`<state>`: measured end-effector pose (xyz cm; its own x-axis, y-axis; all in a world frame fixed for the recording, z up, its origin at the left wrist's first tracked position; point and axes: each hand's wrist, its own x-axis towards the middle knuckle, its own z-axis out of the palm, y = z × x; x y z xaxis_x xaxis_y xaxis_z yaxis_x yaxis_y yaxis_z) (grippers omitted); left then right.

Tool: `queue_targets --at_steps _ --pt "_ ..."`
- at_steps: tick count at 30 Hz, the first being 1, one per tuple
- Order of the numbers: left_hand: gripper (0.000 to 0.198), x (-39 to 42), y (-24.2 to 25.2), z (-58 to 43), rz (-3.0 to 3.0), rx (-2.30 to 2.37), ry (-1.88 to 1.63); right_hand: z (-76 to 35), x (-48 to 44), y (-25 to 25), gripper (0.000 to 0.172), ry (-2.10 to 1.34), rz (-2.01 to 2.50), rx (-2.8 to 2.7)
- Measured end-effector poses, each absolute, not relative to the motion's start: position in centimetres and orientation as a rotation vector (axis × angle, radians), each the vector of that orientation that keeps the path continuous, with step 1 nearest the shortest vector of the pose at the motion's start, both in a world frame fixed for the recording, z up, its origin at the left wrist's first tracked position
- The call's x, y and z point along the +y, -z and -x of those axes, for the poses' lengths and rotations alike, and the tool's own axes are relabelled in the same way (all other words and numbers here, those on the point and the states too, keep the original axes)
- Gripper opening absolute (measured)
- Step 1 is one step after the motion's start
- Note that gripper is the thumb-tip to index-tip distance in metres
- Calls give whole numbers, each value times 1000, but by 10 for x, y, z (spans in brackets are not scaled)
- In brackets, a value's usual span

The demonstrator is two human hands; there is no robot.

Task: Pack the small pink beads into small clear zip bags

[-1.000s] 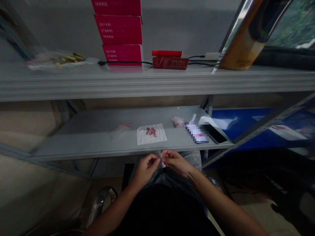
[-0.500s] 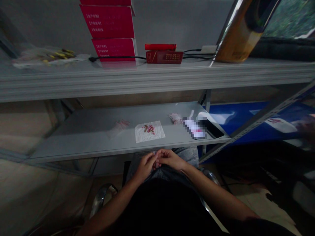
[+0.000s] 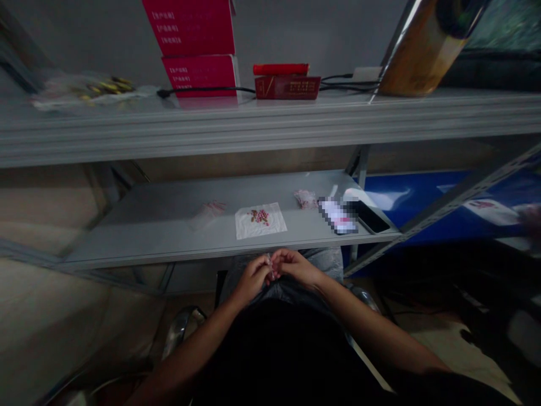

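Observation:
Over my lap, my left hand (image 3: 252,276) and my right hand (image 3: 296,267) meet with curled fingers. Between the fingertips shows a small clear plastic bag (image 3: 271,266), mostly hidden; both hands pinch it. Just beyond them, on the lower shelf (image 3: 169,237), lies a white paper napkin (image 3: 257,230) with a heap of small pink and greenish pieces (image 3: 260,216). Left of it are flat clear bags with pinkish edges (image 3: 209,213). To its right sits a little pile of small filled bags (image 3: 305,198).
Two phones lie at the shelf's right end, a lit one (image 3: 338,215) and a dark one (image 3: 372,217). The upper shelf (image 3: 211,127) holds red boxes (image 3: 198,73), a dark red small box (image 3: 287,88), cables and a bottle (image 3: 412,62). Metal chair arms (image 3: 181,332) flank me.
The view has tilted, so the shelves sit slightly higher and further right. My fingers have shifted apart a little, and more of the clear bag shows between them.

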<state>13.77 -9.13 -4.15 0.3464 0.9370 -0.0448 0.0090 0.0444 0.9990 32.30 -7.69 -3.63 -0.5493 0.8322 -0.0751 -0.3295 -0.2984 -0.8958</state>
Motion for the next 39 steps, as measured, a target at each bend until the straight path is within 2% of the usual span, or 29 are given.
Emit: queue_targets --at_steps 5,13,27,34,39 --pt "20 -90 34 -138 -1328 963 -893 -323 -78 31 20 -1916 745 -1130" --pt "18 -93 28 -137 -1393 922 -890 -321 -82 23 26 -1899 744 -1294" --pt "25 -92 24 -138 -1333 879 -888 -325 -80 24 20 -1844 754 -1428" --pt "31 -93 24 -140 -1306 823 -895 -323 -80 29 9 -1894 748 -1350" --pt "23 -91 26 -139 -1353 872 -873 -326 -79 25 11 -1845 790 -1392"
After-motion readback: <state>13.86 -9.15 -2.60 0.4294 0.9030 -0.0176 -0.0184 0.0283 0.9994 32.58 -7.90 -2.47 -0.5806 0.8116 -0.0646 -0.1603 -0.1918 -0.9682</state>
